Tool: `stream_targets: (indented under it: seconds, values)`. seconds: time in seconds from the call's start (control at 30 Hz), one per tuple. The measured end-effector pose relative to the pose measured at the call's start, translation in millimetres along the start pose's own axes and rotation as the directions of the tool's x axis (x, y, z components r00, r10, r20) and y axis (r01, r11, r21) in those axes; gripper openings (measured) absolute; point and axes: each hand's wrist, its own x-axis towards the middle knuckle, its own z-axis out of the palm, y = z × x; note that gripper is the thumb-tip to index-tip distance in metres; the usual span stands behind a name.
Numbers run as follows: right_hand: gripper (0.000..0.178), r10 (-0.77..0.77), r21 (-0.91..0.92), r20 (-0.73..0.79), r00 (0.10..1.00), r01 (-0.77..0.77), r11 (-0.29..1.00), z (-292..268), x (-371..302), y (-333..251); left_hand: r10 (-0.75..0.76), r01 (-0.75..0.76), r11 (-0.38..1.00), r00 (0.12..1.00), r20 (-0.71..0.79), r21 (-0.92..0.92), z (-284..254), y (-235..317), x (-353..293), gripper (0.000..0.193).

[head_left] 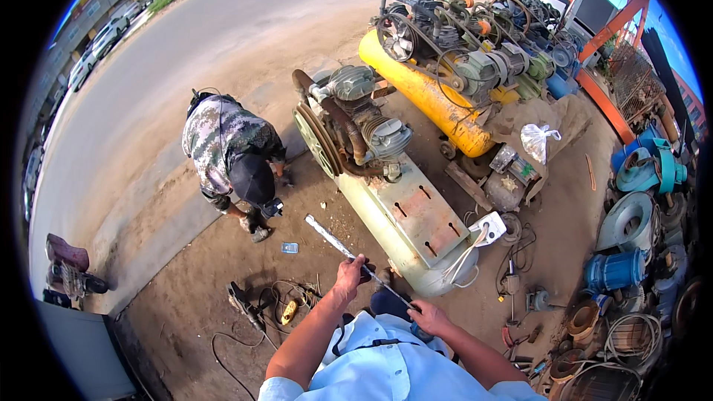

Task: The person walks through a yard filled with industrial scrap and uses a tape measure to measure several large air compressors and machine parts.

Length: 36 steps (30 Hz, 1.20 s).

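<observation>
My left hand is closed around the middle of a long thin metal rod. The rod is silvery, and its far stretch looks thicker and paler than the near end. My right hand grips it at the near end, close to my body. It slants forward and left, across the front of a pale green air compressor tank. On that tank sits a pump with a large belt wheel. Several dark slots mark its rusty top plate. A white electrical box with cables hangs at the near end.
A co-worker in camouflage bends low at the left. A phone-like device, a yellow power strip and cords lie on the dirt. A yellow compressor tank stands behind. Motors and blowers crowd the right; tools lie nearby.
</observation>
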Motion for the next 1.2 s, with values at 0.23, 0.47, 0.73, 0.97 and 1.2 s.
stream_targets:
  seconds: [0.23, 0.47, 0.73, 0.97, 1.2]
  values:
    - [0.026, -0.026, -0.116, 0.121, 0.992, 0.04, 0.992, -17, 104, -8, -0.064, 0.074, 0.995, 0.987, -0.146, 0.065, -12, 42, 57, 0.043]
    - [0.029, 0.062, 0.016, 0.078, 0.995, -0.064, 0.998, -14, 204, -52, -0.044, 0.025, 0.996, 0.974, -0.223, -0.088, -57, 67, 139, 0.054]
    - [0.028, 0.168, -0.012, 0.085, 0.982, -0.168, 0.986, 24, 346, -153, 0.0, -0.026, 0.997, 0.947, -0.322, -0.075, -149, 142, 262, 0.049]
    - [0.028, 0.315, 0.163, 0.085, 0.945, -0.326, 0.931, 71, 452, -202, 0.18, -0.182, 0.983, 0.918, -0.355, 0.027, -227, 267, 389, 0.053]
    - [0.024, 0.364, 0.487, 0.149, 0.919, -0.389, 0.782, 88, 470, -197, 0.372, -0.34, 0.922, 0.91, -0.181, 0.183, -245, 338, 498, 0.048]
